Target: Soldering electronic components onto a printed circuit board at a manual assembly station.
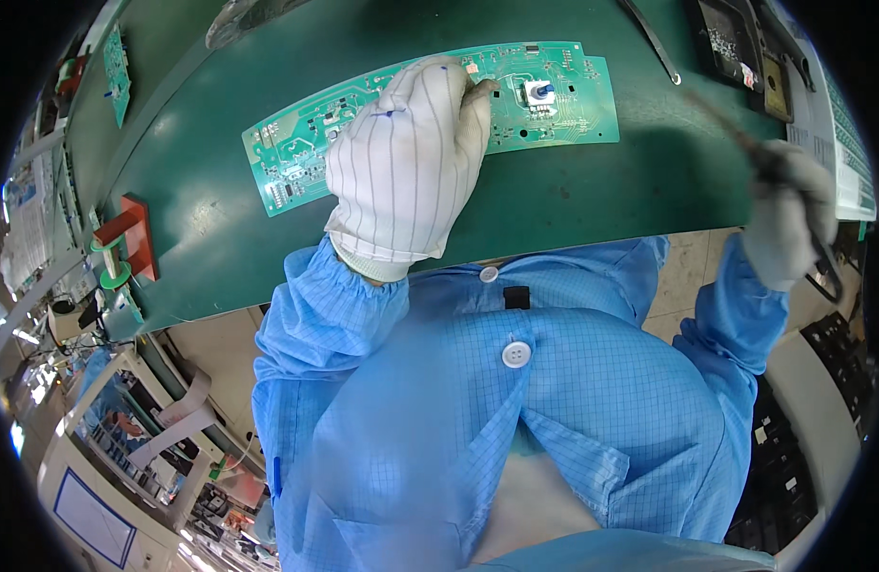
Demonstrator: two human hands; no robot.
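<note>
Left hand (408, 157), in a white pinstriped glove, lies flat on a long green circuit board (306, 143) and covers its middle. Fingers together and extended, pressing on the board's surface, holding nothing; the fingertips (482, 91) end just beside a white rotary switch with a blue shaft (538, 92) mounted on the board's right half. The board lies at a slight slant on the green worktop (573, 191), near the far side, with its left end closer to the person.

Right hand (790, 224), also gloved, is off the worktop's right edge, raised and blurred. Fingers are closed round the dark handle of a thin rod-like tool (735, 133), probably a soldering iron; its shaft slants up and left over the worktop's right corner, well apart from the board.

Blue checked smock sleeves (325, 315) with gathered cuffs cover both forearms.

Around: a red block-shaped fixture (134, 234) at the worktop's left edge, with a small green spool (113, 275) just beside it; a second green board (116, 71) at far left; a dark tray (735, 43) at upper right.
</note>
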